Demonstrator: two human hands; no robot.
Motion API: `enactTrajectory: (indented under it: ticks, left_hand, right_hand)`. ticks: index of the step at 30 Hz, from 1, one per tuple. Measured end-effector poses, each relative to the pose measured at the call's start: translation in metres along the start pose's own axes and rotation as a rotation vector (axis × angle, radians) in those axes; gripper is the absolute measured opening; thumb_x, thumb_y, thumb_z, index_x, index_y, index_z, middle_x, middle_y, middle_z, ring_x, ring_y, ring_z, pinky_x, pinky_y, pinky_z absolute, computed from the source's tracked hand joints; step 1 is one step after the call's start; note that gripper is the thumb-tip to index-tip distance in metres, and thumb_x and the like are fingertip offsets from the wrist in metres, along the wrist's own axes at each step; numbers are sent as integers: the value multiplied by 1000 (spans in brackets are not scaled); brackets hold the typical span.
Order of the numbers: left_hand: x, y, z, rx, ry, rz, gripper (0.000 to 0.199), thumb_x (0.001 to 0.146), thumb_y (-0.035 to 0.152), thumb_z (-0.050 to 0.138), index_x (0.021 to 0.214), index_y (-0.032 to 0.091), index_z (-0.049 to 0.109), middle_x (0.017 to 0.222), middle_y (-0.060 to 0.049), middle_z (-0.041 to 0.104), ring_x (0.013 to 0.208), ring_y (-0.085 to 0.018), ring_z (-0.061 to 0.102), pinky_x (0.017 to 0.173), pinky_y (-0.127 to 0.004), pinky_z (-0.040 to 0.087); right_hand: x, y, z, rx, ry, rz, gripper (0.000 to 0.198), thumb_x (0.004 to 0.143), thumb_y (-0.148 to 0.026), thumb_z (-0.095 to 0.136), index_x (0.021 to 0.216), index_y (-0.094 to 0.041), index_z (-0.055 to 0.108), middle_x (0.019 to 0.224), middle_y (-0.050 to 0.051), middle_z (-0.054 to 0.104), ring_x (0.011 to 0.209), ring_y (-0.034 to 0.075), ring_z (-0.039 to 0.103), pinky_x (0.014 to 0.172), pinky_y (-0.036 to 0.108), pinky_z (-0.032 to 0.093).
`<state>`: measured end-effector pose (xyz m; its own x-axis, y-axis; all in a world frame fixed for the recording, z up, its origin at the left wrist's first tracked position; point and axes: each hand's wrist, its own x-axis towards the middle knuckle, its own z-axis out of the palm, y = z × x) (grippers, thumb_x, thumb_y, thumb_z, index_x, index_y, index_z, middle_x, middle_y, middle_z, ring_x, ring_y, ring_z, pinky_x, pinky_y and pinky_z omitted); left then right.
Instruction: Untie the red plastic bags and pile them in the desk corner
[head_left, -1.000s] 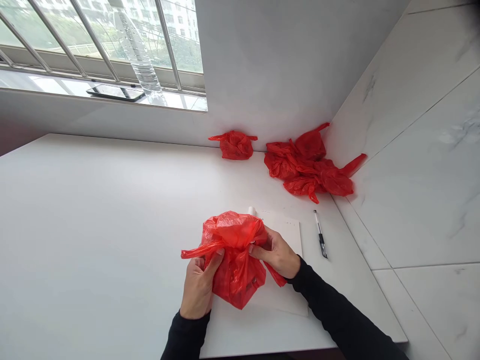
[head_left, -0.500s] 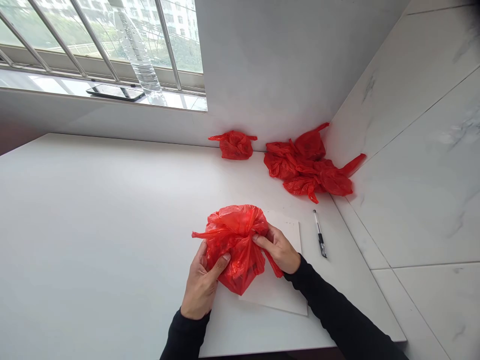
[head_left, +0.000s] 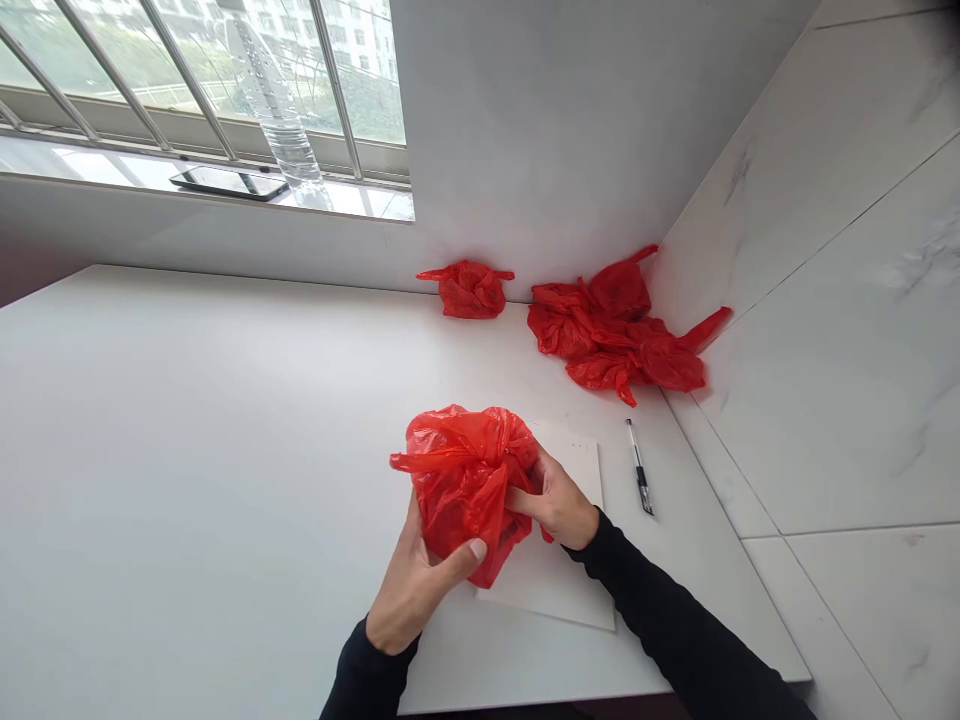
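Note:
Between my two hands is a knotted red plastic bag (head_left: pixel 461 480), held above the white table and partly over a sheet of white paper (head_left: pixel 559 585). My left hand (head_left: pixel 420 575) grips the bag's lower left side, thumb across the front and fingers hidden behind it. On the right side my right hand (head_left: pixel 555 500) has its thumb tucked into a fold near the knot, with its other fingers behind the bag. One tied handle sticks out to the left. What the bag contains cannot be made out.
Several knotted red bags (head_left: pixel 619 335) are heaped in the back right corner, and a single red bag (head_left: pixel 472 290) sits by the back wall. A pen (head_left: pixel 639 468) lies right of the paper. On the windowsill are a water bottle (head_left: pixel 289 145) and a dark flat device (head_left: pixel 229 183).
My left thumb has slid right and down across the bag's front. My right thumb has sunk lower into a fold, and the bag has turned slightly.

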<state>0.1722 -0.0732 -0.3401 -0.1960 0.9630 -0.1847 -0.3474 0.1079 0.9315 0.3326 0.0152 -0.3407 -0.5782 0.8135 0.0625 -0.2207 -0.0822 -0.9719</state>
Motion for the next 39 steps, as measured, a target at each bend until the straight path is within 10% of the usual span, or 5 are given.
enactTrajectory:
  ticks: [13, 21, 27, 39]
  left_hand:
    - [6, 1, -3, 83, 85, 55, 57, 73, 37, 80, 124, 22, 57, 121, -12, 67, 111, -33, 64, 87, -40, 57]
    - [6, -8, -12, 109, -90, 11, 61, 76, 33, 78, 131, 29, 51, 130, -9, 62, 120, -33, 58, 91, -40, 54]
    - [1, -5, -17, -208, -110, -70, 56, 80, 40, 74, 131, 27, 55, 125, -11, 65, 118, -34, 59, 93, -44, 53]
    - [-1, 1, -9, -316, 111, -62, 74, 74, 26, 80, 140, 31, 47, 117, -6, 69, 111, -29, 65, 87, -35, 57]
  right_hand:
    - [0, -7, -2, 17, -247, 0, 63, 80, -35, 78, 134, -23, 47, 129, 8, 58, 117, 25, 57, 104, 43, 46]
    - [-2, 5, -8, 0, -76, -30, 43, 84, -27, 73, 123, -23, 54, 113, 5, 63, 102, 21, 61, 89, 36, 53]
    - [-7, 0, -9, -16, -160, -21, 38, 83, -24, 71, 119, -25, 59, 97, 1, 63, 89, 18, 60, 83, 34, 52]
    - [-9, -2, 2, 16, -200, 29, 43, 92, -43, 63, 128, -23, 51, 106, 6, 64, 93, 19, 63, 86, 36, 51]
